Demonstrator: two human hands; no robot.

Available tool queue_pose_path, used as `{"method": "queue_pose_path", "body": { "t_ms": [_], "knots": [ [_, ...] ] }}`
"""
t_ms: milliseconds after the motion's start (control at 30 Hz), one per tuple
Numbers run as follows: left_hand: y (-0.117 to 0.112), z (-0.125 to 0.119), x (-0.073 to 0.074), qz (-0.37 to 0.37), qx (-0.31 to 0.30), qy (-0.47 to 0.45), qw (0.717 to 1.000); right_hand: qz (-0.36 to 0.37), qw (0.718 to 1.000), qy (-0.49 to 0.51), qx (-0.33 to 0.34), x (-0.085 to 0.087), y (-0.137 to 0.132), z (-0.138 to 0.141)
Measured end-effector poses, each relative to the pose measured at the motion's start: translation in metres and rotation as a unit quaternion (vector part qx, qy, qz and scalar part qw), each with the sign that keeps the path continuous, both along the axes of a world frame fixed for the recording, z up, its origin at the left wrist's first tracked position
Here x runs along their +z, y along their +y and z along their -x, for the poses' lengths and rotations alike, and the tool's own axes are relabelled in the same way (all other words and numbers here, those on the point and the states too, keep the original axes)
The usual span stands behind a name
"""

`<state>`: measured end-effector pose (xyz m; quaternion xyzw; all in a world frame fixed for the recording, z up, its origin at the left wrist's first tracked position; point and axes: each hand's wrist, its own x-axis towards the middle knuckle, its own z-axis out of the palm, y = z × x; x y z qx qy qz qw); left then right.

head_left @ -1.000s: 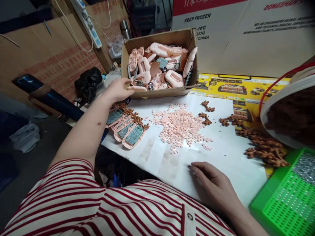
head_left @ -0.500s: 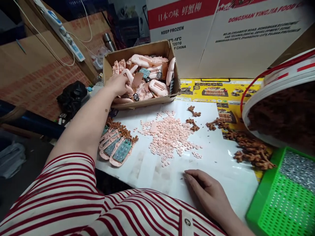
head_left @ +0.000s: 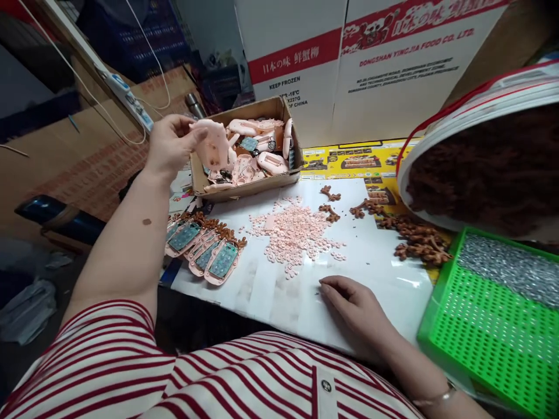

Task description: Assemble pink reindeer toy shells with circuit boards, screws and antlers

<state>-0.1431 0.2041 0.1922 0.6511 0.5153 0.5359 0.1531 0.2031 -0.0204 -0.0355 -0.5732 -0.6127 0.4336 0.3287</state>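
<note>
The white tabletop (head_left: pixel 271 297) is brightly lit, with a yellow printed sheet (head_left: pixel 340 157) along its far side. Behind it stands a big white carton (head_left: pixel 321 119) with a red band and the words "KEEP FROZEN". Brown cardboard (head_left: pixel 48 166) printed in red leans at the left, below a power strip (head_left: pixel 126 97) and a looping white cable (head_left: pixel 163 58). Further back, in shadow, are blue crates (head_left: pixel 151 43), a metal flask (head_left: pixel 194 106) and a patch of pale wall (head_left: pixel 213 26). The floor (head_left: pixel 70 273) is dark, with a crumpled plastic bag (head_left: pixel 26 314) at the lower left.
</note>
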Motion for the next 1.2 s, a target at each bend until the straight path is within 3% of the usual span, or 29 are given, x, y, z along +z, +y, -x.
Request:
{"method": "queue_pose_path", "body": {
  "t_ms": [267,400,500,600,700,833,933,1067,1200],
  "knots": [
    [-0.061,-0.029,0.015,-0.021,-0.050,0.088,0.995,-0.039,0.988,0.078,0.125,0.039,0.016,0.022],
    [-0.095,-0.044,0.017,-0.036,-0.116,0.046,0.991,0.051,0.972,0.185,0.137,0.046,0.028,0.033],
    [-0.129,-0.058,0.010,-0.047,-0.173,0.017,0.984,0.101,0.951,0.265,0.125,0.044,0.038,0.046],
    [-0.160,-0.069,-0.008,-0.009,-0.224,-0.003,0.975,0.111,0.936,0.311,0.118,0.040,0.044,0.061],
    [-0.180,-0.074,-0.037,0.072,-0.241,-0.050,0.967,0.082,0.933,0.313,0.160,0.038,0.042,0.069],
    [-0.187,-0.082,-0.076,0.159,-0.199,-0.147,0.956,0.013,0.928,0.297,0.224,0.039,0.028,0.060],
    [-0.185,-0.098,-0.100,0.206,-0.164,-0.217,0.940,0.007,0.920,0.310,0.238,0.040,0.016,0.051],
    [-0.183,-0.122,-0.127,0.291,-0.146,-0.311,0.893,0.017,0.932,0.330,0.149,0.041,0.009,0.050],
    [-0.191,-0.138,-0.148,0.327,-0.205,-0.362,0.849,0.044,0.940,0.334,0.058,0.041,0.008,0.053]
  ]
}}
